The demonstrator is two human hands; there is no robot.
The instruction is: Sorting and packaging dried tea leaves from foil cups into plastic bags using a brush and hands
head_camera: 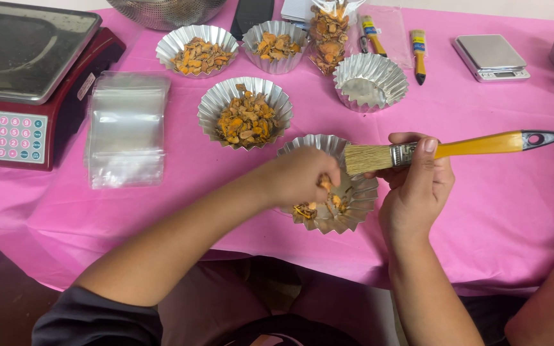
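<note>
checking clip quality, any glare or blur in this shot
Head view: even, soft light with faint shadows; glare on the steel scale platter and crinkled foil cups; clear plastic bags shine pale; left hand slightly motion-soft; yellow-handled brush sharp.

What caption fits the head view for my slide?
Left hand picks an orange piece from a foil cup while right hand holds a paintbrush over it.

I count five foil cups in full view: three filled ones (245,113) (197,50) (276,46), one empty (370,81), one under my fingers (354,205). Three brushes: one in my grip (444,148), two lying beyond (419,56) (372,35). Two scales, one big (27,77), one small (490,57).
</note>
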